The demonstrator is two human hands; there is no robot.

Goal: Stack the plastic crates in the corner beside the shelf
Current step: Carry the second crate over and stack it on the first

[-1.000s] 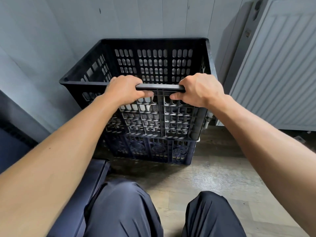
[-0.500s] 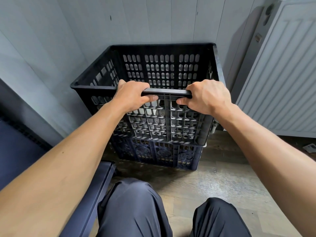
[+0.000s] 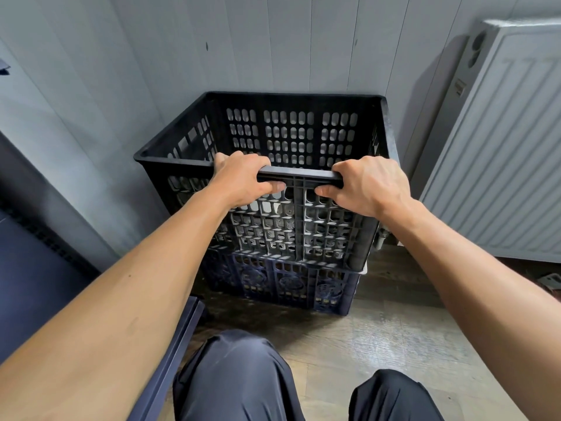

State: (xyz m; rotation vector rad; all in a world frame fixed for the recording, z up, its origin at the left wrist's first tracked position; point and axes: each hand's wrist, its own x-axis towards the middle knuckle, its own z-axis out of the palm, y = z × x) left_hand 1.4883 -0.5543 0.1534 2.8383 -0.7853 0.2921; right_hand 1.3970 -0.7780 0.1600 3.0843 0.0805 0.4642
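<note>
we are clamping left hand (image 3: 243, 177) and right hand (image 3: 370, 183) on near rim of black crate (image 3: 297, 232); best pressing down evenly, keeping it square on blue crate (image 3: 285, 284).

Left hand (image 3: 243, 177): knuckles up, fingers (image 3: 226, 158) curled over the near rim of the top crate (image 3: 300, 175), thumb under it. Right hand (image 3: 368, 185): same grip, near the left. Forearms: bare, stretched forward.
</note>
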